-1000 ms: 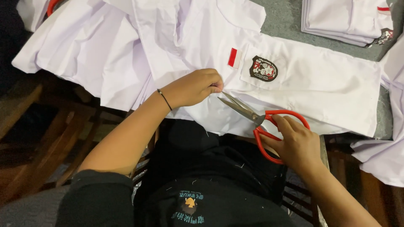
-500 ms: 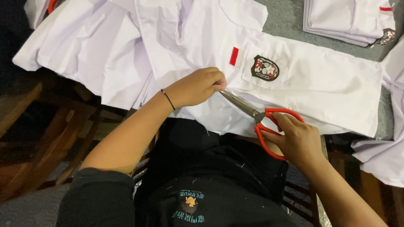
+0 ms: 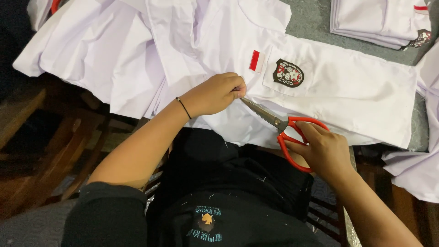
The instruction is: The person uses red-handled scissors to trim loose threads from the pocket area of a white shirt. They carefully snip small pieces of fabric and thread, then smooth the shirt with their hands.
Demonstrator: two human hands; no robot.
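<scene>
Red-and-white rectangular label [image 3: 254, 61] on the white shirt [image 3: 347, 96], just left of a shield-shaped black, red and white badge [image 3: 288, 73]. A similar badge [image 3: 418, 38] on the folded stack [image 3: 375, 20], top right.

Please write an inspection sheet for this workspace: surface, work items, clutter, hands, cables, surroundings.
Surface: grey table top, mostly covered by white cloth.
Work items: white shirt spread flat, with a badge and a red-and-white patch; red-handled scissors, blade tips at the shirt's edge.
Clutter: folded white shirts at the top right; loose white garments on the left.
Hands: left hand pinches the shirt's edge; right hand has its grip on the scissors.
Cables: nothing seen.
Surroundings: wooden frame, dim.
</scene>
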